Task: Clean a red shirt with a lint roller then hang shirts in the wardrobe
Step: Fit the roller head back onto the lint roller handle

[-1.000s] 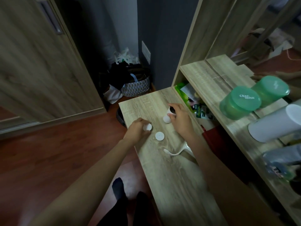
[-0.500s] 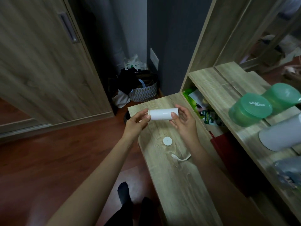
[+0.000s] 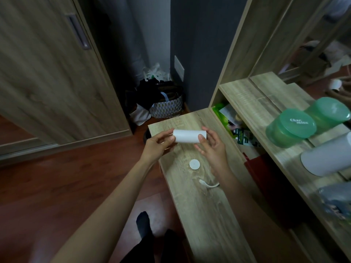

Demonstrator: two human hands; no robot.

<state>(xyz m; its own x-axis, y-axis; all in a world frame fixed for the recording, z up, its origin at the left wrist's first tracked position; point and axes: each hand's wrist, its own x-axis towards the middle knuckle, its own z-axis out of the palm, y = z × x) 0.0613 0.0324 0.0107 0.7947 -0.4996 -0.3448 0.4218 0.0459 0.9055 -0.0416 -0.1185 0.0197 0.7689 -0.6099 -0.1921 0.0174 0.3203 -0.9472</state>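
A white lint roll point(image 3: 189, 136) lies level in the air above the wooden bench point(image 3: 205, 205). My left hand point(image 3: 158, 144) pinches its left end and my right hand point(image 3: 210, 147) holds its right end with thumb and fingers. Below them on the bench lie a round white cap point(image 3: 194, 164) and a white roller handle point(image 3: 208, 183), part of it hidden by my right forearm. A red item point(image 3: 260, 173) shows in the shelf opening to the right; no shirt is plainly visible.
The wardrobe's wooden sliding door point(image 3: 47, 73) stands at the left. A patterned basket with dark clothes point(image 3: 165, 105) sits in the corner. On the shelf at the right stand green tubs point(image 3: 290, 128) and a white container point(image 3: 326, 158). My feet are on the red-brown floor.
Both hands lifted the white roll off the bench and now hold it level between them. One cap stays on the bench. The view tilted up slightly.
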